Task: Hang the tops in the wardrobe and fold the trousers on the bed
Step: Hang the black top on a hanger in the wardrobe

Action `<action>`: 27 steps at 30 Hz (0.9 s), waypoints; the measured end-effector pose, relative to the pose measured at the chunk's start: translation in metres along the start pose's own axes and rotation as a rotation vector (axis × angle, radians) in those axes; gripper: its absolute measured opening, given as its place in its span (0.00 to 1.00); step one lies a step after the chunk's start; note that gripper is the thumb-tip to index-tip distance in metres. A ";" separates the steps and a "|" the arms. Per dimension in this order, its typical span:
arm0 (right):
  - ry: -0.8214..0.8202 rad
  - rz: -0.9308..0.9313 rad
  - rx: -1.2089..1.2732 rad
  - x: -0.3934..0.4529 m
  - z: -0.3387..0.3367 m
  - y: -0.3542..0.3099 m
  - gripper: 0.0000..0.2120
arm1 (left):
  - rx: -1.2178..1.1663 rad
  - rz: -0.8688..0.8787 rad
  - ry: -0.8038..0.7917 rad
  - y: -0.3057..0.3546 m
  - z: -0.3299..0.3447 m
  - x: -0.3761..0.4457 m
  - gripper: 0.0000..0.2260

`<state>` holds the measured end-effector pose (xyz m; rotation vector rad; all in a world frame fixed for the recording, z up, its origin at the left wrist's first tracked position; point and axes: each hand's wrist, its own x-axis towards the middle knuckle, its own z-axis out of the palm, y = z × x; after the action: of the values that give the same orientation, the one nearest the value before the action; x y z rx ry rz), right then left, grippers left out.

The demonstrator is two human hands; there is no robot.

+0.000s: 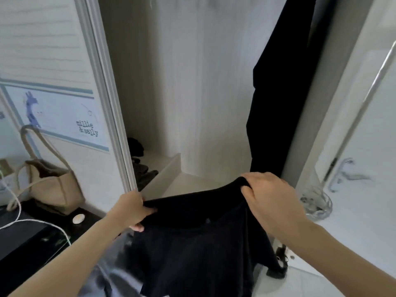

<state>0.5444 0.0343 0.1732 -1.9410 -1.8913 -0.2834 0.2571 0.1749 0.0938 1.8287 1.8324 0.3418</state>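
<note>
Both hands hold a black top (192, 243) spread out in front of the open wardrobe (192, 93). The left hand (132, 209) grips the garment's upper edge on one side, fingers curled around the cloth; the right hand (270, 198) pinches the other side slightly higher, bunching the fabric under its fingers. The rest of the top hangs down between the arms. Inside the wardrobe, a dark garment (276, 93) hangs along the right side, and some dark items (139, 159) lie on a low shelf at the left. A beige bag (51, 183) stands on the dark surface (25, 243) at the left, by a white cable (19, 219).
</note>
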 end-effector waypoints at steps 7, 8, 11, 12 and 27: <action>-0.004 0.268 0.586 0.038 0.002 0.013 0.18 | -0.508 -0.025 -0.171 0.025 -0.020 0.072 0.11; 0.021 0.255 0.542 0.041 0.005 0.010 0.18 | -0.612 -0.060 -0.216 0.027 -0.023 0.076 0.11; 0.106 0.295 0.487 0.061 0.013 0.013 0.13 | -1.038 -0.165 -0.471 0.036 -0.045 0.086 0.14; 0.122 0.330 0.470 0.068 0.014 0.017 0.13 | -1.149 -0.171 -0.568 0.038 -0.055 0.089 0.13; -0.356 0.479 0.113 0.127 0.009 0.024 0.13 | -1.179 0.159 -0.515 0.130 -0.124 0.126 0.04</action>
<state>0.5739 0.1532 0.2148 -2.4006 -1.5168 0.3223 0.3088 0.3283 0.2422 1.0457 0.7861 0.7252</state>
